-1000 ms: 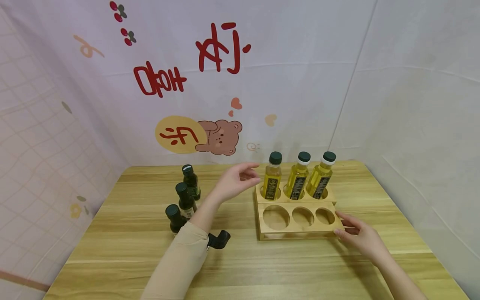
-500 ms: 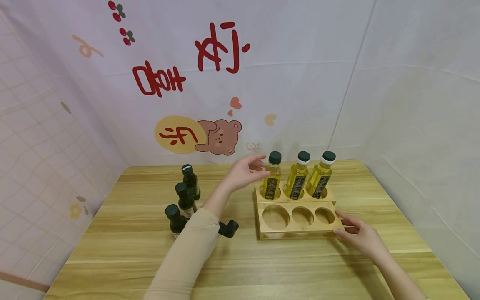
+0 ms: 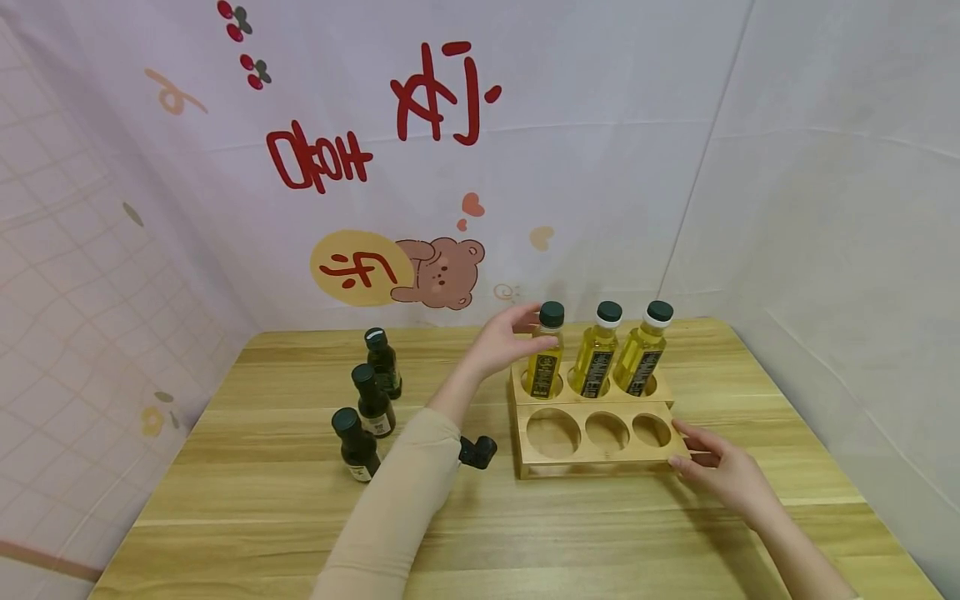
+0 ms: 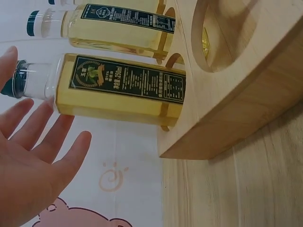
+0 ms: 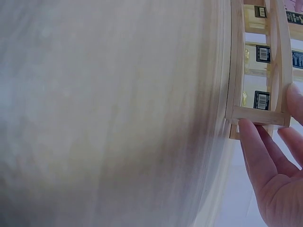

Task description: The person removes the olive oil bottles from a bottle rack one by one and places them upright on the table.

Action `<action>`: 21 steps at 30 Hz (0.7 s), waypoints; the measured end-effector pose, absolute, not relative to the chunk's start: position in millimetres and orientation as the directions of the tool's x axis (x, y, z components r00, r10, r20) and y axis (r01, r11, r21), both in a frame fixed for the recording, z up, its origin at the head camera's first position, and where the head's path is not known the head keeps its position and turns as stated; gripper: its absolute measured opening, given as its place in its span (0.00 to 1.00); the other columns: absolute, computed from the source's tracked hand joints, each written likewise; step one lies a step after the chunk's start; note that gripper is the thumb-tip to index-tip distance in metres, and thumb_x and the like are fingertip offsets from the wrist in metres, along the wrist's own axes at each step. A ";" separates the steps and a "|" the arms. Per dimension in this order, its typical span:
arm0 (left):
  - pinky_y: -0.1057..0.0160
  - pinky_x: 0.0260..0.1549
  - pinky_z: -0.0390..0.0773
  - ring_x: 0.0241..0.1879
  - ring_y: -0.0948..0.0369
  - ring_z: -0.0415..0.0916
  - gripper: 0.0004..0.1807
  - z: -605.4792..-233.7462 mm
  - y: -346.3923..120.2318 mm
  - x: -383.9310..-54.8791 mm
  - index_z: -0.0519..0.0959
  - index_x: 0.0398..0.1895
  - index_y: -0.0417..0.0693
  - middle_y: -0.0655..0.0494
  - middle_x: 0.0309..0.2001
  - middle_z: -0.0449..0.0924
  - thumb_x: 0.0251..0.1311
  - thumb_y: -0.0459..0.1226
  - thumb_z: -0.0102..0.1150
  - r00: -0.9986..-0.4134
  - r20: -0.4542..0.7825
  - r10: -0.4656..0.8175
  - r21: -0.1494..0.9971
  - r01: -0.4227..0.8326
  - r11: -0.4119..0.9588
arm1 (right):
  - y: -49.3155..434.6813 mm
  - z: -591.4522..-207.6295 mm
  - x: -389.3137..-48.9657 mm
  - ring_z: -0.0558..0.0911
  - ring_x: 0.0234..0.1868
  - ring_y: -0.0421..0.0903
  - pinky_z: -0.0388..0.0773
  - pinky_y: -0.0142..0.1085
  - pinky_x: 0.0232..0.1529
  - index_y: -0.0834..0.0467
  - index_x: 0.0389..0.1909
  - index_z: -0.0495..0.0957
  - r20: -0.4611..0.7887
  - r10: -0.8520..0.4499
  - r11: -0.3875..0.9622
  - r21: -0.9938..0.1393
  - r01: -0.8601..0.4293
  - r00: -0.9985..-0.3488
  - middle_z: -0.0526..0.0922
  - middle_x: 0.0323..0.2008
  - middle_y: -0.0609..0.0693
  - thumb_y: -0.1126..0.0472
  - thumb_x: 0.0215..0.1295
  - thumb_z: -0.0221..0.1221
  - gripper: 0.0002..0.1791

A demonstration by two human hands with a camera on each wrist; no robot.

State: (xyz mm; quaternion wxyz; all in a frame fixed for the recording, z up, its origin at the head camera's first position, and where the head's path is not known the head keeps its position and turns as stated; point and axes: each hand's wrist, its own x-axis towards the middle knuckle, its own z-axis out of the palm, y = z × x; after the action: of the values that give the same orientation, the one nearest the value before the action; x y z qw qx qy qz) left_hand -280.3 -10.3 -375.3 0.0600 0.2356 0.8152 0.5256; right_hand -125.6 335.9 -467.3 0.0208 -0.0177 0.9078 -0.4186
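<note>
A two-tier wooden rack (image 3: 534,462) carries three yellow oil bottles with dark green caps in its rear row; its front row shows three round holes. My left hand (image 3: 504,343) is at the neck of the leftmost oil bottle (image 3: 543,373). In the left wrist view, its thumb and spread fingers lie to either side of the neck, loosely and not closed round it. My right hand (image 3: 726,477) holds the rack's right front corner between thumb and fingers. In the right wrist view, the fingertips meet the rack's end (image 5: 260,115).
Three dark bottles stand on the left of the wooden table: a front one (image 3: 360,450), a middle one (image 3: 375,404) and a rear one (image 3: 384,367). A black device (image 3: 478,452) sits at my left wrist. A printed cloth (image 3: 600,167) hangs behind the table.
My left hand has moved right, from beside the rack to the neck of the leftmost oil bottle. My right hand and the rack have stayed in place.
</note>
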 end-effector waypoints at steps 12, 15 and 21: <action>0.54 0.56 0.73 0.53 0.60 0.77 0.30 -370.0 -0.6 -280.9 0.73 0.68 0.56 0.55 0.48 0.83 0.62 0.40 0.68 -0.900 0.185 0.394 0.906 0.311 0.286 | 334.7 -466.1 -125.2 0.79 0.54 0.66 0.80 0.32 0.39 0.61 0.72 0.66 -0.019 -0.053 0.644 -0.765 -0.020 -0.998 0.72 0.61 0.71 0.51 0.66 0.65 0.37; 0.54 0.55 0.74 0.51 0.60 0.78 0.29 -371.0 -0.9 -281.5 0.75 0.67 0.55 0.55 0.46 0.83 0.62 0.38 0.68 -0.902 0.192 0.386 0.909 0.312 0.277 | 334.6 -466.2 -125.1 0.79 0.54 0.66 0.80 0.32 0.39 0.61 0.71 0.66 -0.018 -0.052 0.648 -0.761 -0.020 -0.998 0.72 0.60 0.71 0.51 0.66 0.65 0.37; 0.53 0.55 0.74 0.51 0.59 0.78 0.28 -370.7 -0.2 -279.3 0.76 0.66 0.54 0.55 0.47 0.84 0.61 0.37 0.68 -0.907 0.200 0.370 0.909 0.312 0.275 | 334.1 -464.9 -124.2 0.79 0.54 0.66 0.81 0.33 0.39 0.62 0.71 0.66 -0.022 -0.052 0.639 -0.769 -0.017 -0.998 0.72 0.60 0.71 0.52 0.66 0.65 0.37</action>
State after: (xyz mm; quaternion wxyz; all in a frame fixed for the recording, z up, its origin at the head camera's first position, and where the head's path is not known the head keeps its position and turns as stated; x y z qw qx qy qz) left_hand -279.3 -0.2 -370.7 0.0256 0.2138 0.7980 0.5628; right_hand -124.2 334.1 -464.9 0.0209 -0.0190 0.9050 -0.4244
